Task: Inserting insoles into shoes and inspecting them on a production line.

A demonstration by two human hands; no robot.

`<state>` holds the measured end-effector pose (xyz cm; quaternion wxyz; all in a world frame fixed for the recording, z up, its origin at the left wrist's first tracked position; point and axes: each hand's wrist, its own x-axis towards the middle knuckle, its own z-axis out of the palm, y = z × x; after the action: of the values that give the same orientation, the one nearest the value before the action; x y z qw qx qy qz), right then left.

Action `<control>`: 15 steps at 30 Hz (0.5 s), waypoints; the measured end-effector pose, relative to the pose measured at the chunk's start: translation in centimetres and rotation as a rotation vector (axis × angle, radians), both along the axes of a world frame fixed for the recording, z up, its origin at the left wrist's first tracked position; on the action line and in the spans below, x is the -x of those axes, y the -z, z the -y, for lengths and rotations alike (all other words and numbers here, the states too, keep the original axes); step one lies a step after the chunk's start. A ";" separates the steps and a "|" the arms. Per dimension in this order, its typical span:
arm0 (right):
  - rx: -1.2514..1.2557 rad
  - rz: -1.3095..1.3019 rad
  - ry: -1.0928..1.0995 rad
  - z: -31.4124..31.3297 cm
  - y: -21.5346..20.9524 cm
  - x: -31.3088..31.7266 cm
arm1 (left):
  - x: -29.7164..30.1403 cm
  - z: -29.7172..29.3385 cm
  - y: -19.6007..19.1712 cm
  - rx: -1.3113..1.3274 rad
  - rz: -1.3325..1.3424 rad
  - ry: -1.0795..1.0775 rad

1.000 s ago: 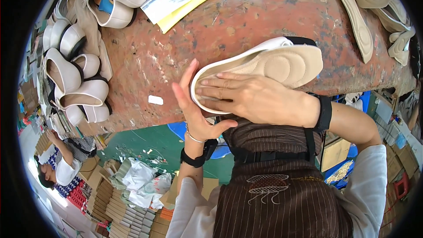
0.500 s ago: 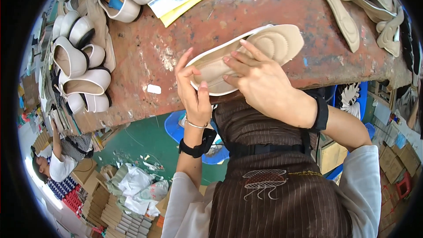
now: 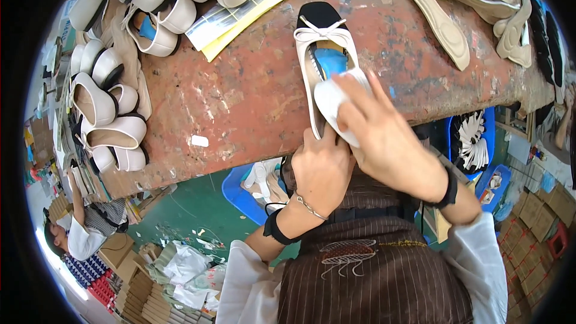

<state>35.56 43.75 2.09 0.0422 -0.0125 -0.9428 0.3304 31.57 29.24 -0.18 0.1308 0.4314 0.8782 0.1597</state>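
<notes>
The shoe (image 3: 305, 71) is creamy white, its toe (image 3: 317, 14) black, its bow (image 3: 322, 34) white, its stuffing (image 3: 330, 61) bright blue. The table (image 3: 222, 96) is brick red, blotched dark and pale. The apron (image 3: 372, 285) is dark brown, thinly pale-striped; the far-right insole (image 3: 437, 21) is plain beige.

No text can be read; the yellow line (image 3: 403, 243) on the brown apron (image 3: 384, 291) is perhaps lettering.

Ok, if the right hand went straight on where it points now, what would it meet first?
Beyond the white piece at its fingers, the right hand would probably meet the blue patch inside the shoe; their depth apart is unclear.
</notes>
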 end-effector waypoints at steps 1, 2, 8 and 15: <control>-0.085 -0.008 0.052 0.8 1.3 -1.0 | -0.1 0.0 0.2 0.018 -0.008 0.023; -0.091 -0.008 0.056 0.6 1.6 -0.5 | -0.2 0.0 0.3 0.031 -0.012 0.054; -0.264 0.251 0.062 -1.2 3.1 6.7 | 0.0 -0.6 -0.2 0.046 -0.001 0.026; -0.403 -0.131 0.194 -0.6 4.0 5.9 | 0.2 -1.0 0.1 -0.027 -0.064 -0.001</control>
<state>29.68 44.32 -1.92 0.1365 -0.0729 -0.9794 0.1299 31.36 30.27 -0.26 0.0966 0.4376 0.8799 0.1580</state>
